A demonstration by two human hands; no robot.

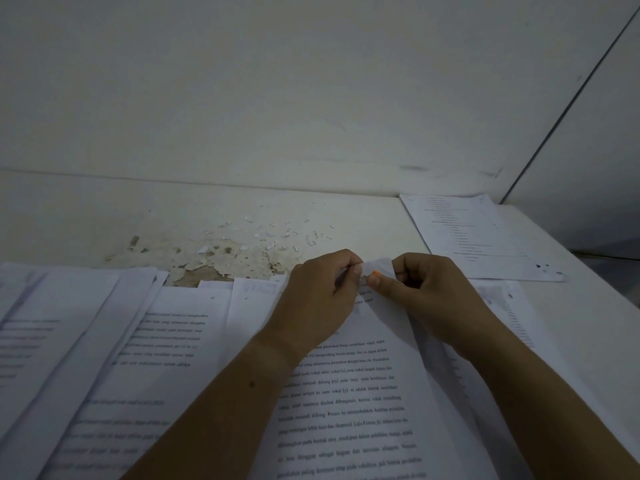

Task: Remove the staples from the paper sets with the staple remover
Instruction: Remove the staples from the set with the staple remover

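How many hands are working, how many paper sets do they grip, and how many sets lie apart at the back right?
Gripped paper set: 1
Hands pinching its top corner: 2, left hand and right hand
Paper set apart, back right: 1
Total: 4
Overlapped sheets at left not counted.

Looks like a plain paperwork corner, office or study, can't say which. A white bench (346,213) butts straight up against a bare white wall (311,81), and a pale side panel (595,150) closes off the right. Typed pages everywhere: overlapping printed sheets (156,341) across the near left, a paper set (353,393) of dense text in the middle, another stack (474,233) at the far right corner. The bench top is worn, with a flaking patch (225,261) near the wall, dotted with paper scraps (270,233) and small bent staples (311,241).
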